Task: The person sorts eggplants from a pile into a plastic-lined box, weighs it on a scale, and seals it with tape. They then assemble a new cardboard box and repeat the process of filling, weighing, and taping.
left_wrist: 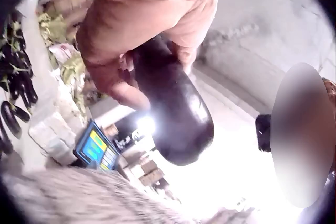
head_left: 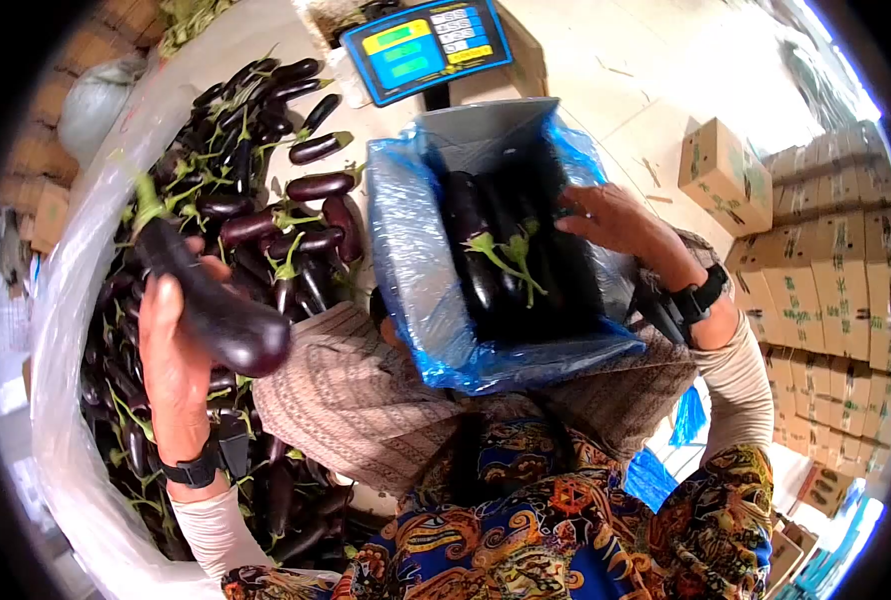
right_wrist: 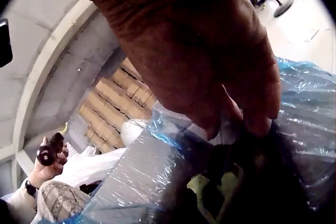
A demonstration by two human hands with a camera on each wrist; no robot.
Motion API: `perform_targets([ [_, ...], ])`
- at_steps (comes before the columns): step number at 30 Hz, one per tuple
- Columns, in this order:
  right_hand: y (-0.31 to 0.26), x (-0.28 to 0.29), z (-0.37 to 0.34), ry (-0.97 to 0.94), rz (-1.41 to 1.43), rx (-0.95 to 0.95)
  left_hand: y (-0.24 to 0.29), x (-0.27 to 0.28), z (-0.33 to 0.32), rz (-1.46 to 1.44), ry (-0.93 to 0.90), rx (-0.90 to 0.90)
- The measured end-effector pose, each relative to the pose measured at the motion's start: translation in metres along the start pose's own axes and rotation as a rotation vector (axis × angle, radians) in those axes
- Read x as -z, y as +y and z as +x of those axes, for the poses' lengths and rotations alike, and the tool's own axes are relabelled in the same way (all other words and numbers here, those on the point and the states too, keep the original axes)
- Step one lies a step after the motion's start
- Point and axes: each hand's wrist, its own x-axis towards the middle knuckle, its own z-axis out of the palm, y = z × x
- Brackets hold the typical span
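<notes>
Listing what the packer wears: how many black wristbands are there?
2: the left wristband, near the left hand gripping an eggplant; the right wristband, beside the lined box.

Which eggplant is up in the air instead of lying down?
The eggplant gripped by the left hand; the others lie in the heap or the lined box.
</notes>
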Motion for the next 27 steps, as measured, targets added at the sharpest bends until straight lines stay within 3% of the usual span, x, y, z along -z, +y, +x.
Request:
perform_targets([
  [6, 0.024, 0.005, -0.007, 0.061, 0.087, -0.083, -0.011, -0.15, 0.03, 0.39, -0.332, 0.179],
  [7, 0.024, 0.005, -0.009, 0.064, 0.086, -0.083, -0.009, -0.167, 0.033, 0.408, -0.393, 0.303],
  [12, 0.024, 0.005, -0.022, 0.078, 0.048, -0.091, -0.069, -0.233, 0.054, 0.523, -0.544, 0.347],
  [13, 0.022, 0.005, -0.025, 0.089, 0.011, -0.092, -0.085, -0.239, 0.063, 0.539, -0.603, 0.346],
  [17, 0.001, 0.03, -0.032, -0.108, 0.148, -0.267, -0.146, -0.279, 0.077, 0.763, -0.548, 0.363],
  [19, 0.005, 0.022, -0.032, -0.085, 0.116, -0.257, -0.174, -0.29, 0.079, 0.686, -0.565, 0.417],
  [21, 0.007, 0.018, -0.031, -0.085, 0.116, -0.254, -0.203, -0.295, 0.083, 0.814, -0.664, 0.332],
  [23, 0.006, 0.016, -0.031, -0.104, 0.151, -0.263, -0.232, -0.293, 0.085, 0.887, -0.638, 0.145],
  [27, 0.006, 0.017, -0.036, -0.026, 0.094, -0.154, -0.203, -0.29, 0.077, 0.799, -0.625, 0.323],
])
